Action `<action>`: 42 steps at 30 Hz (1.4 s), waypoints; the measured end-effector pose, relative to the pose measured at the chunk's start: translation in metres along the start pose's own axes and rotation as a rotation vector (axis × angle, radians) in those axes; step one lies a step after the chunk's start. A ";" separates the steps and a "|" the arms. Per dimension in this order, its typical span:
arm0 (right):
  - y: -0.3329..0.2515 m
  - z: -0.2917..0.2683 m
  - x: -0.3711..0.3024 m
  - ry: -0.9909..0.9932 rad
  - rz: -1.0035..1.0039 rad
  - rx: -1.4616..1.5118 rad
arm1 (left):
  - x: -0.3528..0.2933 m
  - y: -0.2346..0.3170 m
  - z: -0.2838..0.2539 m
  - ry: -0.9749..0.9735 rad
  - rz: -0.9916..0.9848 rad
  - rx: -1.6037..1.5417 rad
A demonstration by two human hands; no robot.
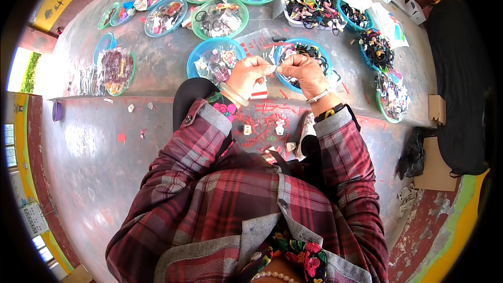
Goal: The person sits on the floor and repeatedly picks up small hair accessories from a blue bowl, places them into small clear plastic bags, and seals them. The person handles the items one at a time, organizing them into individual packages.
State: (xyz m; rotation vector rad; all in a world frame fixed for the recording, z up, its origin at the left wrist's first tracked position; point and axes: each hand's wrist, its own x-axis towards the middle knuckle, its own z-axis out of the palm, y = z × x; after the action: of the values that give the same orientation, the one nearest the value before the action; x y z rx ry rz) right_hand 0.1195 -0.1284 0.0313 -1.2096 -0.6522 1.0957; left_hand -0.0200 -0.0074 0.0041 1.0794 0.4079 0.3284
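Note:
My left hand point(245, 79) and my right hand point(308, 76) meet fingertip to fingertip in front of me. Thumb and forefinger of each are pinched together. Something small and whitish shows between the tips, too tiny to name. Below the left hand stands a blue basin point(193, 52) with clear packets of small colourful pieces. Under the right hand, partly covered by it, another blue basin point(328, 62) holds black hair ties with coloured bits. A printed sheet point(255, 42) lies between the two basins.
More basins with hair accessories stand behind, such as a green basin point(246, 17) and a white tub point(287, 18) of black hair ties. Red scraps point(257, 120) and small white cards point(280, 127) litter the floor by my feet. A black bag point(412, 154) lies at right.

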 end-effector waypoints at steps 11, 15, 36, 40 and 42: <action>0.000 -0.004 0.001 -0.048 0.009 0.069 | -0.001 0.005 0.006 -0.090 -0.012 -0.134; -0.001 -0.001 0.000 -0.031 0.015 0.053 | 0.000 0.004 0.005 -0.033 0.030 -0.029; 0.000 0.005 0.000 -0.014 0.047 0.015 | 0.002 -0.006 0.002 0.040 0.036 -0.083; 0.004 0.005 0.001 0.030 0.003 -0.024 | 0.001 -0.004 0.006 0.026 0.057 -0.077; 0.005 0.005 0.002 0.051 -0.018 -0.024 | 0.001 -0.004 0.007 0.027 0.066 -0.087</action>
State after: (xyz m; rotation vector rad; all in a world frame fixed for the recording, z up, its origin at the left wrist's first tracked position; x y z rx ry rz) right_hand 0.1140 -0.1244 0.0274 -1.2464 -0.6379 1.0410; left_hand -0.0154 -0.0140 0.0028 1.0056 0.3792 0.4154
